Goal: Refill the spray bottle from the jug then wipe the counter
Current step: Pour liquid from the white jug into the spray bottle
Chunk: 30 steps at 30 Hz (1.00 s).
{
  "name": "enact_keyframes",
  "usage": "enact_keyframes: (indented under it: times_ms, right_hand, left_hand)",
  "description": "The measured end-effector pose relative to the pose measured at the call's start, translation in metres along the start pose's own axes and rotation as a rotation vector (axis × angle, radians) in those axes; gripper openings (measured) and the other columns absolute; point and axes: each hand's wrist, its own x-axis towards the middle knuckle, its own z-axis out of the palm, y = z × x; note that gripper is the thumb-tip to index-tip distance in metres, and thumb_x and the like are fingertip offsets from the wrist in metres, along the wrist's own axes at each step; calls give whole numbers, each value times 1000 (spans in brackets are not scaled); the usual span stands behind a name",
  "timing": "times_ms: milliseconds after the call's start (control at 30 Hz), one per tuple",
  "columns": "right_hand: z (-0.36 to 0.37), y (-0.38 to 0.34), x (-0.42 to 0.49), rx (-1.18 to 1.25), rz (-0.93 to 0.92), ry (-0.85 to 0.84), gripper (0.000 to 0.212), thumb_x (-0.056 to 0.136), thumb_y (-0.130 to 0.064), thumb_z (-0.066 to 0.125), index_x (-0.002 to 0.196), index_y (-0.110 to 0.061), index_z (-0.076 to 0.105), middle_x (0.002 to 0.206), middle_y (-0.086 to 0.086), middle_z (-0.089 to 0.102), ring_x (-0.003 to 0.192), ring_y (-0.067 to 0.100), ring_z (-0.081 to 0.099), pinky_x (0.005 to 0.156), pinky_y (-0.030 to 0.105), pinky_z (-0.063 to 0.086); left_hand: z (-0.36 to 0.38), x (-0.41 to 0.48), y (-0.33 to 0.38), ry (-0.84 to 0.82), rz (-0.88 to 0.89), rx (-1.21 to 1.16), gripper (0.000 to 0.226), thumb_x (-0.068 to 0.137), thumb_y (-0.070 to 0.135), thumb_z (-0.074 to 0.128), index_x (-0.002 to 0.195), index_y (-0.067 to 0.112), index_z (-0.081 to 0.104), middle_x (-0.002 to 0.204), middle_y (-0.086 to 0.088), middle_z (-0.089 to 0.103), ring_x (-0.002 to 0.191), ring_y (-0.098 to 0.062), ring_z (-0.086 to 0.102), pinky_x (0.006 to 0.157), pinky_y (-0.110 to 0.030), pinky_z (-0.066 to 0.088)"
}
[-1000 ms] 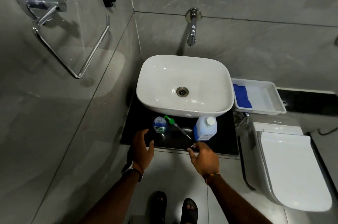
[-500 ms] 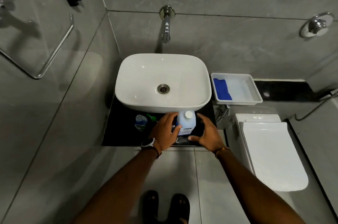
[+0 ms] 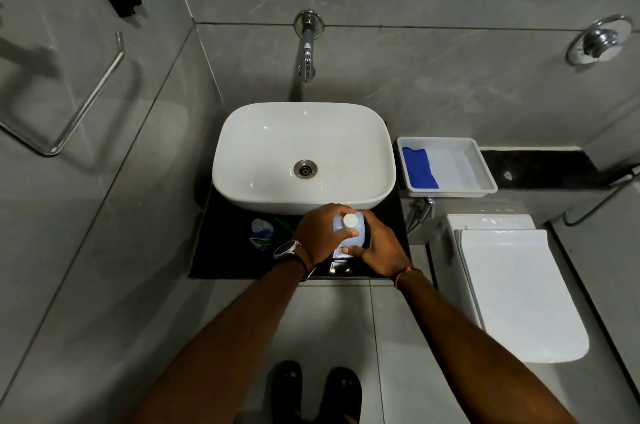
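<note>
Nothing of the task looks done yet. Grips the jug with both hands at the front edge of the worktop, just right of the middle, below the front rim of the basin. Wraps the left hand round the jug's left side and shoulder, thumb laid across the top beside the cap. Curls the right hand round the right side, thumb pressing low on the front face. Cannot tell whether lifted or resting on the worktop. Cap on, so no pouring so far.

To the left of the jug, the spray bottle on the worktop, close under the basin, near the left hand but apart from it. Seems open at the neck, with a green trigger head just beside it, partly hidden by the left hand; hard to be sure. Level inside not readable.

Left to do, by this reckoning: uncap the jug, pour into the spray bottle, refit the trigger head, take the blue cloth from the white tray beyond the worktop's right edge, wipe.

Jug small and squarish, of pale bluish-white plastic, with a round white screw cap on top and a label on the front face, partly covered by the right thumb. Upright or nearly so. Fill not visible.
</note>
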Motion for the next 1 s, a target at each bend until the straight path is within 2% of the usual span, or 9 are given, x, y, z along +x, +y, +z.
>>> enact_keyframes:
  times_ms: [67,167,267,367,567,633,733,833,1000]
  right_hand:
    - [1,1,-2,3,0,17,73,73,-31,91,135,-29,52,123,-13,66,111,2,63,92,20,54]
    - [2,3,-2,-8,-1,35,76,74,-32,91,138,-26,50,127,-9,64,113,6,62,91,19,54]
    - [2,3,0,-31,-16,23,78,74,-32,90,140,-26,48,129,-7,63,115,9,62,93,22,56]
    - [3,3,1,-25,-10,21,79,74,-31,90,141,-26,48,131,-8,62,117,8,61,92,17,53]
    - [1,5,0,-20,6,34,79,74,-29,90,141,-23,49,132,-7,62,119,9,60,91,5,46]
    - [2,5,0,-18,10,29,80,74,-29,90,142,-22,48,134,-6,62,120,9,60,91,5,46]
    - [4,5,1,-22,22,25,81,76,-29,89,144,-20,47,136,-4,61,120,10,59,89,3,45]
    - [5,6,1,-20,31,20,81,76,-27,89,145,-20,46,136,-3,61,120,12,60,90,6,47]
    - [7,6,1,-19,30,19,82,77,-27,88,146,-20,44,136,-3,61,119,13,60,99,26,53]
  left_hand:
    - [-1,2,-2,38,-21,8,39,66,40,87,89,20,63,88,9,64,76,1,56,73,-18,47]
    - [-1,-1,-5,109,-56,15,42,69,43,85,79,15,55,81,6,53,68,-5,48,64,-18,42]
    - [-5,-7,-3,114,-37,-53,40,77,36,81,103,17,59,106,4,61,94,-10,60,82,-23,52]
    - [-8,-9,4,-22,12,-67,48,83,23,75,128,18,58,131,2,64,120,-10,59,104,-29,49]
    - [-9,-10,8,107,26,-17,39,80,17,72,118,19,62,97,4,66,96,-11,62,95,-35,53]
    - [-9,-8,9,80,55,24,41,81,15,70,121,20,61,104,2,63,101,-12,60,96,-32,52]
    - [-9,-3,12,-59,125,72,53,84,8,64,135,18,56,133,-2,61,123,-13,54,110,-21,40]
    - [-8,1,15,-135,142,140,50,89,12,63,138,18,56,132,-5,62,119,-19,56,107,-28,43]
    - [-8,3,16,-76,176,273,39,89,30,67,127,20,64,118,-6,62,105,-24,58,94,-36,51]
